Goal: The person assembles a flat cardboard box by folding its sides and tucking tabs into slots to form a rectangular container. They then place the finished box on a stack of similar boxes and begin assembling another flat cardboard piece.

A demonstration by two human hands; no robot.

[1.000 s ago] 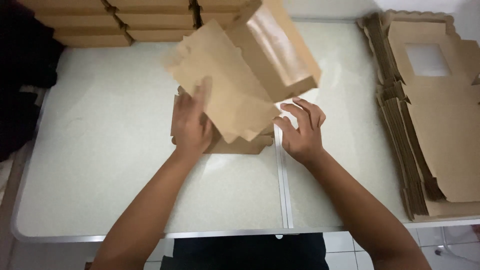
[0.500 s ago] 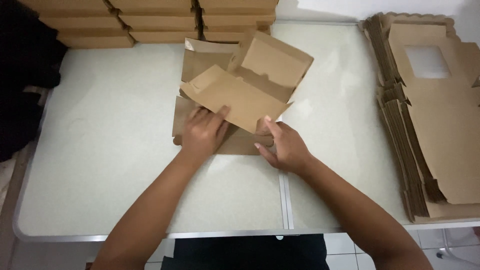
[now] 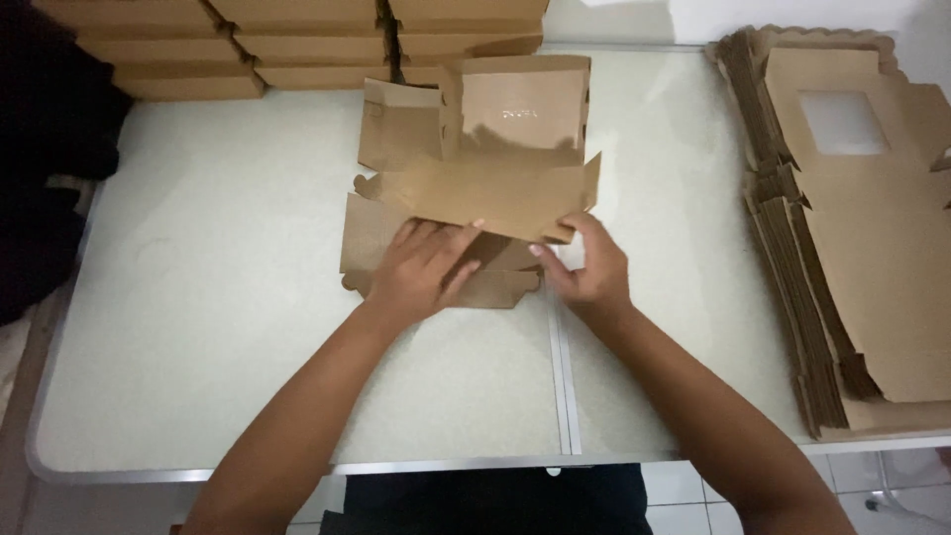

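White table (image 3: 198, 297) is carrying a half-folded brown cardboard box (image 3: 475, 188) at its middle, where the left hand (image 3: 421, 272) is pressing flat, fingers spread, steadying the base, while the right hand (image 3: 589, 272) is pinching a flap's corner, beside flat blanks (image 3: 852, 277).

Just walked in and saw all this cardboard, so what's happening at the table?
A person is folding a brown cardboard box blank on a pale table. The left hand presses its lower panels flat while the right hand grips the edge of a raised flap. Flat windowed blanks are stacked at right; folded boxes line the far edge.
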